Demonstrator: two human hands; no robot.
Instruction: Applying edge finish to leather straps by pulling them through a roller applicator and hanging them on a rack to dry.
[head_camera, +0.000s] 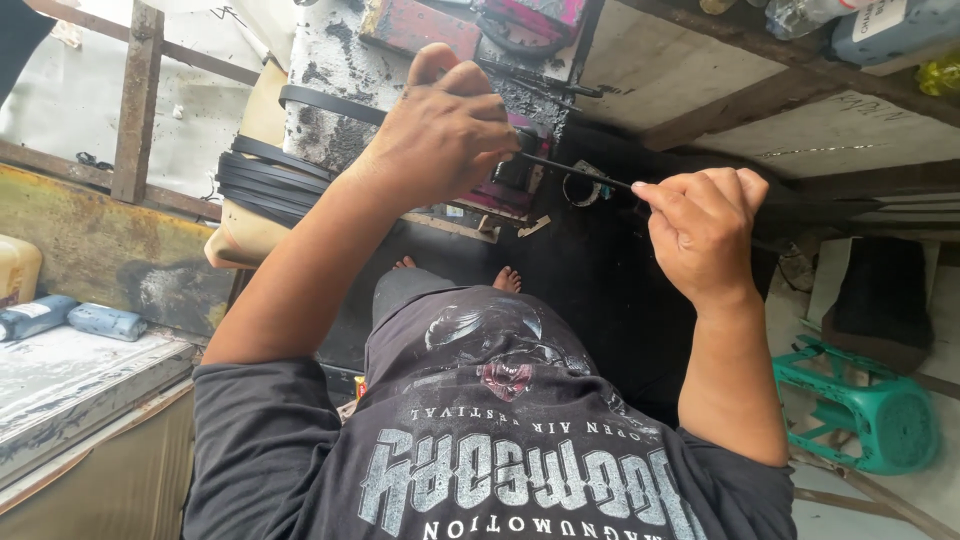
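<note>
My left hand (445, 130) is closed over the near end of a thin black strip (580, 170), pressing it against a grimy red machine (505, 190) on a soot-stained bench (325, 90). My right hand (700, 225) pinches the other end of the same strip between thumb and fingers, to the right of the machine. The strip runs straight between the two hands. What lies under my left palm is hidden.
A stack of black strips (265, 180) lies at the bench's left edge. Blue bottles (75, 320) rest on a ledge at the left. A green plastic stool (870, 405) lies tipped at the lower right. My bare feet (505, 278) show below the bench.
</note>
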